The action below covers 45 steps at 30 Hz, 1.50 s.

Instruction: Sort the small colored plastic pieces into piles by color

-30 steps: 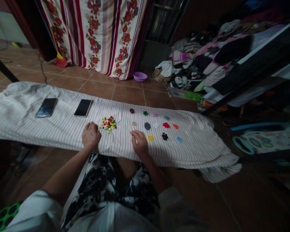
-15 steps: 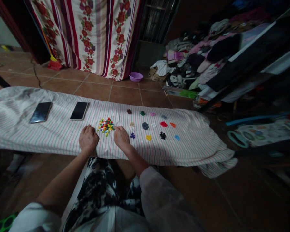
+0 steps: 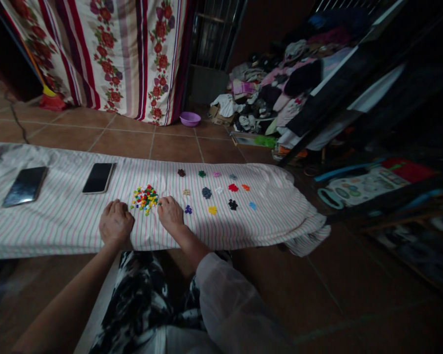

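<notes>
My left hand (image 3: 116, 223) rests on the striped cloth with its fingers curled in and pressed together. Nothing shows in it, and its fingertips are mostly hidden. Just right of it lies a mixed pile of small coloured pieces (image 3: 144, 197), in red, yellow, green, white and orange. On the pile's other side, my right hand (image 3: 172, 215) pinches a small green piece (image 3: 160, 203) between thumb and forefinger. Small single-colour heaps lie further right, among them purple pieces (image 3: 188, 210), beige pieces (image 3: 186, 192), dark green pieces (image 3: 202, 173) and yellow pieces (image 3: 212, 210).
More heaps include grey (image 3: 206, 192), black (image 3: 233, 204), red (image 3: 233, 187) and light blue (image 3: 253, 206) pieces. Two phones, one dark (image 3: 25, 187) and one pale-edged (image 3: 99, 178), lie at left. Beyond the cloth stand a purple basin (image 3: 190, 119) and a clothes pile (image 3: 273, 88).
The whole view has shifted, so the cloth and everything on it appear further left. My right hand stays beside the mixed pile, slightly apart from it now, with a green piece visible at its fingertips.
</notes>
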Each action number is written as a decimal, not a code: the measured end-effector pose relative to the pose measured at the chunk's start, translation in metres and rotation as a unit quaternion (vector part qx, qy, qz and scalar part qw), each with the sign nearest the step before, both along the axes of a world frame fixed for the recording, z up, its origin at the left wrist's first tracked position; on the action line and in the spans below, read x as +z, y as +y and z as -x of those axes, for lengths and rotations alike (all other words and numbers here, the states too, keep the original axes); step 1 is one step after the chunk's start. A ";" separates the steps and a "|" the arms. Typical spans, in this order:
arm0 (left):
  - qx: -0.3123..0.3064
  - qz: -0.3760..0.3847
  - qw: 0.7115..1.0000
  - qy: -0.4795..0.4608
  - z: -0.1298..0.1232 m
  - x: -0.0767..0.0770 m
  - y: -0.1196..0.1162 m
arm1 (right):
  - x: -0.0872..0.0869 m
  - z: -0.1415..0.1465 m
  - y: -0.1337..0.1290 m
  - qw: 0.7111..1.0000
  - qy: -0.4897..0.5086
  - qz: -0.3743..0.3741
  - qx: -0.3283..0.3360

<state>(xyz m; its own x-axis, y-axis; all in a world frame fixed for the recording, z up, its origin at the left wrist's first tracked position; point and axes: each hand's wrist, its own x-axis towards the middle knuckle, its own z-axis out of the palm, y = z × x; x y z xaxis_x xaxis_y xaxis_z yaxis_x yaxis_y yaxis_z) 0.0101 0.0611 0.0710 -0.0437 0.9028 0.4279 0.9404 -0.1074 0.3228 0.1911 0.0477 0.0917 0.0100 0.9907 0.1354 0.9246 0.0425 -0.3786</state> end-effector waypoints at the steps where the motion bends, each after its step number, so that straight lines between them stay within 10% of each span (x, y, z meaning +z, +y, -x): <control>1: 0.002 0.001 1.000 -0.001 0.000 0.000 0.000 | -0.001 0.000 0.000 1.000 0.000 -0.002 0.000; 16: 0.005 0.007 1.000 0.021 0.000 0.001 0.000 | 0.006 -0.025 0.004 0.996 0.075 -0.020 0.039; 27: -0.013 -0.002 1.000 0.002 0.001 -0.004 0.000 | 0.008 -0.142 0.066 0.969 0.161 -0.162 -0.095; 45: -0.013 -0.017 1.000 0.011 0.002 -0.009 0.004 | -0.010 -0.205 0.130 0.969 0.105 -0.040 -0.219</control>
